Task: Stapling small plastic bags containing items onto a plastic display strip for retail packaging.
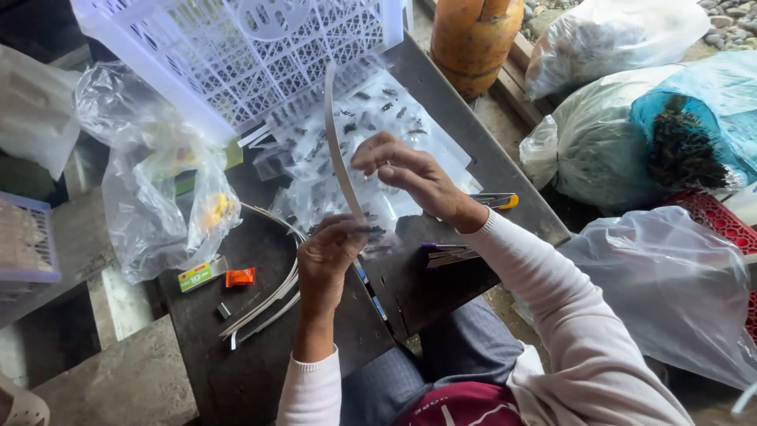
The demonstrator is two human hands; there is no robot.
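The curved white strip [337, 146] rises from the left hand [327, 254] up over the dark table [236, 371], its top near the white crate [236, 47]. To do this well, keep the strip steady at its base and let the other fingers work lightly along it. The left hand is closed, pinching the strip's lower end; the right hand [410, 177] is half open, fingertips curled just beside the strip; contact is unclear. 1 bundle of similar strips [264, 304] lies nearby.

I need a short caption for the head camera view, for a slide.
Both hands, left hand and right hand, hold a thin curved strip above a dark table with clear plastic bags.
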